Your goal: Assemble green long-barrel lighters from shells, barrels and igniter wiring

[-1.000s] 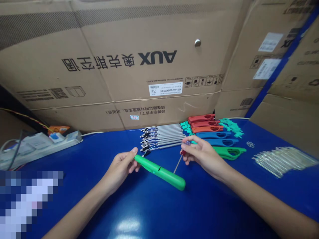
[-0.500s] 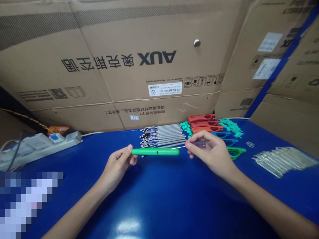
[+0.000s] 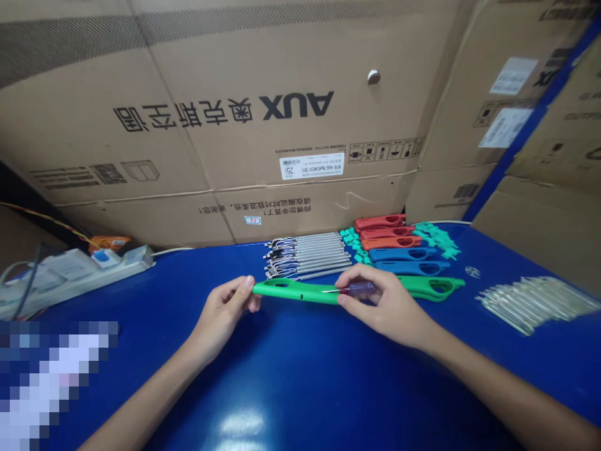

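Observation:
My left hand (image 3: pixel 230 302) pinches the left end of a green plastic lighter casing (image 3: pixel 295 292) between thumb and fingers. The casing lies nearly level above the table, with an oval opening near its left end. In my right hand (image 3: pixel 382 300) is a small screwdriver (image 3: pixel 360 288) with a clear purple handle. Its thin metal shaft points left across the casing's face; whether the tip touches it I cannot tell. My right fingers cover the casing's right end, so their contact with it is unclear.
Behind the hands lie metal lighter tubes with wires (image 3: pixel 319 250), small teal parts (image 3: pixel 436 240), and red (image 3: pixel 380 222), blue (image 3: pixel 408 267) and green casings (image 3: pixel 429 287). Clear strips (image 3: pixel 535 304) rest at right. A power strip (image 3: pixel 75 275) stands left on the blue table (image 3: pixel 282 388), cardboard (image 3: pixel 225 150) behind.
The green casing has rolled so its broader face and oval opening show. My right hand has moved left and slightly down, bringing the screwdriver over the casing's right part.

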Motion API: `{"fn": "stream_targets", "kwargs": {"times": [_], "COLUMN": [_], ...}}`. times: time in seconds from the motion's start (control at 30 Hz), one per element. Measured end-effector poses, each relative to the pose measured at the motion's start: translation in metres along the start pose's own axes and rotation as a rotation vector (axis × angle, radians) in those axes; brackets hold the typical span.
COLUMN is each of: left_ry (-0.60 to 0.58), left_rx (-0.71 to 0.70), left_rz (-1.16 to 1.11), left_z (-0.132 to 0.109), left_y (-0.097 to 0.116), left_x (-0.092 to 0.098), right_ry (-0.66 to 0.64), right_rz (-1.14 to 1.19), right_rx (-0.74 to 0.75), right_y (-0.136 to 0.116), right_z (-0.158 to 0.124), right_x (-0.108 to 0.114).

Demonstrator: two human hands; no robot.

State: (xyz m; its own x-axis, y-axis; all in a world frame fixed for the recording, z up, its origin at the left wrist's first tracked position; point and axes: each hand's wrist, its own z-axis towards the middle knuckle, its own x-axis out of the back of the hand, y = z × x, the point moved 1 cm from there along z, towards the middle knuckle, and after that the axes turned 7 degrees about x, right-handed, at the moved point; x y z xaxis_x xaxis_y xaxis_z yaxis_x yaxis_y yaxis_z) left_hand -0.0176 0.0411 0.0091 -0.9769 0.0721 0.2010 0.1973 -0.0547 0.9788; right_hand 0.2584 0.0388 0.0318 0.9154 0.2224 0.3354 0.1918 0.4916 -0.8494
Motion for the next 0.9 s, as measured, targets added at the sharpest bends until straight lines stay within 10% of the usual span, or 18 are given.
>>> {"fn": "stream_targets", "kwargs": {"times": [0.53, 0.9], "left_ry": [0.268, 0.260], "left_rx": [-0.031, -0.164], "left_rz": [0.116, 0.267], "left_z": [0.007, 0.001], "left_y": [-0.003, -0.002], "left_x": [0.007, -0.003], "right_ry": [0.418, 0.235], "right_rz": [0.024, -0.013], "right_rx": [0.079, 0.154], "right_y": [-0.015, -0.010], "right_z": [0.013, 0.005], "right_x": [0.038, 0.014]}}
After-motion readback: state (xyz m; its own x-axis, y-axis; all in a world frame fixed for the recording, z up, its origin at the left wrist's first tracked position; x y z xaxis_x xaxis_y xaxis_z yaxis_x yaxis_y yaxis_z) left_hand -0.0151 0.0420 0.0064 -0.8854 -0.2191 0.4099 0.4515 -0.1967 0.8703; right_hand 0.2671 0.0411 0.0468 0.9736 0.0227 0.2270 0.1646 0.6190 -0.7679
